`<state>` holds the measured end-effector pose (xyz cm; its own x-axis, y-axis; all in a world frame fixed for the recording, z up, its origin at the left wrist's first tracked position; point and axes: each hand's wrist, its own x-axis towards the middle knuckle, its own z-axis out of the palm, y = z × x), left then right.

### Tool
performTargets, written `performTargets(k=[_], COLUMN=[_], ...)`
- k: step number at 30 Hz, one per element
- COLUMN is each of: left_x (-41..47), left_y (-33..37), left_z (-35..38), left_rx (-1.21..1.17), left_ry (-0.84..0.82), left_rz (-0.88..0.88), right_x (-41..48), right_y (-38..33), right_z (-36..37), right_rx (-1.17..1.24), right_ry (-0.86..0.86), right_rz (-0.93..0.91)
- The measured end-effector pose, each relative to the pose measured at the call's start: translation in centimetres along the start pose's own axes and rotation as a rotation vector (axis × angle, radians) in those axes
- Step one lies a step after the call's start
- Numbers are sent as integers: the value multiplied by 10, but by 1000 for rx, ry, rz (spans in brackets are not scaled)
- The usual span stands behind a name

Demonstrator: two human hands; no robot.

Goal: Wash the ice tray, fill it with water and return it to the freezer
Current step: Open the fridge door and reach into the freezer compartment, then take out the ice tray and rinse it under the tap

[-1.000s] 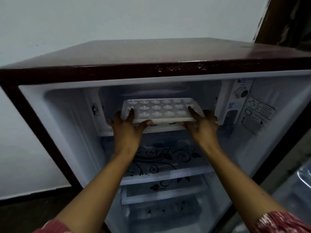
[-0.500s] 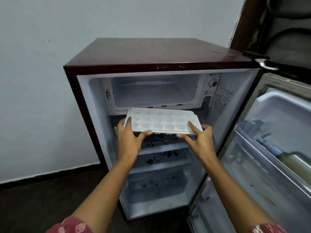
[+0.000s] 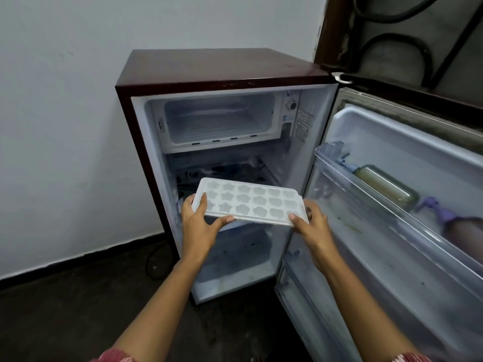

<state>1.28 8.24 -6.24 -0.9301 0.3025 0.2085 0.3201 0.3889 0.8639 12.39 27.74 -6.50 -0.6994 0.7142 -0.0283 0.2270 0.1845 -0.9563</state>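
Both hands, left [image 3: 200,226] and right [image 3: 312,226], gripping ice tray [image 3: 249,202] by its ends, now withdrawn from freezer compartment [image 3: 219,121] and held below it; washing next.

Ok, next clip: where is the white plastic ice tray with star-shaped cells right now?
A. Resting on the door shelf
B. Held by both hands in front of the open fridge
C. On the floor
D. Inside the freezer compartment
B: the white plastic ice tray is gripped at its ends by the left hand and right hand, below the vacant freezer compartment.
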Motion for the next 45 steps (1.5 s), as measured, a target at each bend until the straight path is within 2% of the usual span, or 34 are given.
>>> performTargets(k=[11,17,24,34,38,45], left_x=[-101,-140,-180,-268,-305,-372], left_y=[-1,8,25,81,101,149], left_z=[14,35,63,123,153,210], left_rx=[-10,-48,-43,-73,-100,-263], left_ry=[-168,-276,-516,-775,-859,-1073], left_rz=[-24,-4,-17,114,96,164], right_x=[-94,-134,-192,-295,-333,-402], right_y=[50,80,99,124,137,152], right_z=[-53,-88,-142,-236,-273,-341], right_rx=[69,70,141,228,222,250], right_ry=[76,212,375,666,840,1076], right_rz=[149,233,303,403,431,473])
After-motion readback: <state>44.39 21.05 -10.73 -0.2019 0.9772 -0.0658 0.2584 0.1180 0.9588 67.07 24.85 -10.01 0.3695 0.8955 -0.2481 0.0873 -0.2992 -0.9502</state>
